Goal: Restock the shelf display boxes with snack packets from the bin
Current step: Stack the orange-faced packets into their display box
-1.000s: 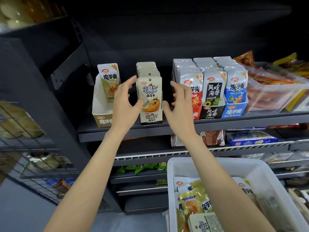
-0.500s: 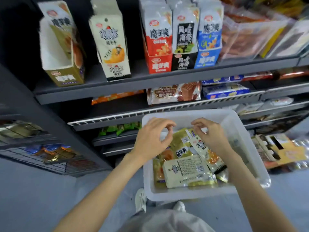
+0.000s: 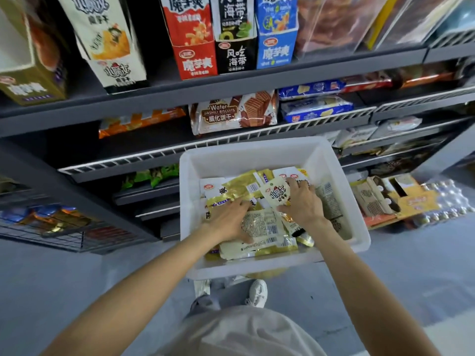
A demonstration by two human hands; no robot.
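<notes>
Five display boxes [image 3: 191, 37] stand on the top shelf, one white bin [image 3: 246, 155] below, two hands [image 3: 227, 222].

Both forearms bare, reaching fwd and down from bottom corners of view, converging twd centre. L hand [image 3: 228, 220] palm down, fingers spread and fairly straight, thumb out to near side, lying flat. R hand [image 3: 300, 201] palm down, just beside L, fingers curled, thumb and fingertips [image 3: 284, 208] pinching. Wrists roughly level, hands apart, not touching.

white bin [image 3: 334, 160] below shelf, gold and cream snack packets [image 3: 259, 235] heaped inside
</notes>
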